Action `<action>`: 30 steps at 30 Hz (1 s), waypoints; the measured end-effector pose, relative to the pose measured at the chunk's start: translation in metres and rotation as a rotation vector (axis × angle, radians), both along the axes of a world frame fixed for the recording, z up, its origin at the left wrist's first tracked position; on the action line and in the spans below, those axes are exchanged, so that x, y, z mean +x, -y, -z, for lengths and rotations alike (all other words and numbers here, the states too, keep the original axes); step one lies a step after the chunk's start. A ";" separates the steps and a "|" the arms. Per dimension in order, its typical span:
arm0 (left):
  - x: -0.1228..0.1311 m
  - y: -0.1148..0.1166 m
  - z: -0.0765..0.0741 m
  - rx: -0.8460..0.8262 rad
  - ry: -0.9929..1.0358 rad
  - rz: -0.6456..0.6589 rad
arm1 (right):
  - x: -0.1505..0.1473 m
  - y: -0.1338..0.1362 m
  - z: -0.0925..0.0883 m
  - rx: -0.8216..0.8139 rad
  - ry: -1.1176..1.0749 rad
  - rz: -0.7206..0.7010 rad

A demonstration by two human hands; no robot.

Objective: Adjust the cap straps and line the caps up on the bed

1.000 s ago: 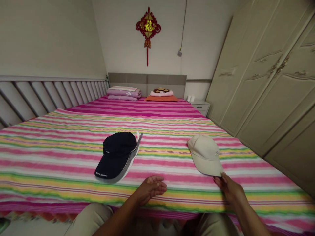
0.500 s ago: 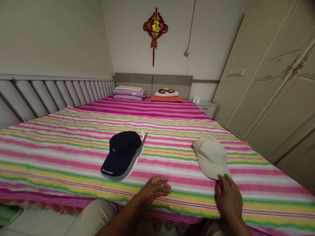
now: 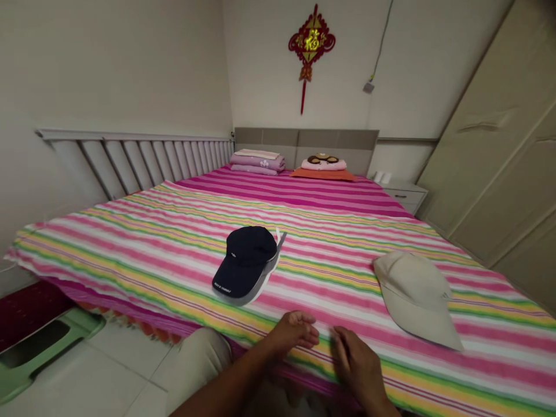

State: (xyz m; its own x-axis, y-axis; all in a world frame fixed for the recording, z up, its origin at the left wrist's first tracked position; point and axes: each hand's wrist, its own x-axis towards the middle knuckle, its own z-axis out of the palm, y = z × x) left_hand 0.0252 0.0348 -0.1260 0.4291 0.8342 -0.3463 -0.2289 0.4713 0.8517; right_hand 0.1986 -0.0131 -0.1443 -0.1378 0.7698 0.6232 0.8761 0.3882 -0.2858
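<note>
Near the front edge of the bed, my left hand (image 3: 294, 332) hovers with its fingers loosely bent and nothing in them. Close by on its right is my right hand (image 3: 357, 360), empty too, its fingers slightly curled and the thumb apart. A dark navy baseball cap (image 3: 249, 250) with white lettering on its brim lies beyond my left hand, brim toward the front left. A beige baseball cap (image 3: 414, 284) rests to the right of my right hand, brim toward the front right. Neither hand touches a cap.
Both caps lie on a striped bedsheet (image 3: 174, 243). Folded purple bedding (image 3: 256, 163) and a pink folded item (image 3: 324, 165) sit by the headboard (image 3: 278, 138). A metal railing (image 3: 143, 156) runs along the left. A green stool (image 3: 47, 347) stands at lower left, a wardrobe (image 3: 486, 174) at right.
My right hand has let go of the beige cap's brim and moved left, close to my left hand. The view has turned left, bringing the green stool into sight.
</note>
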 end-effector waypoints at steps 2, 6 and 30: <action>-0.012 0.002 -0.003 -0.004 -0.027 -0.033 | -0.011 -0.004 0.003 -0.019 0.039 -0.037; -0.041 0.005 -0.008 -0.008 -0.059 -0.116 | -0.022 -0.008 0.014 -0.008 0.138 -0.022; -0.156 0.003 -0.028 -0.095 0.010 -0.936 | -0.025 -0.002 0.032 0.227 0.267 0.068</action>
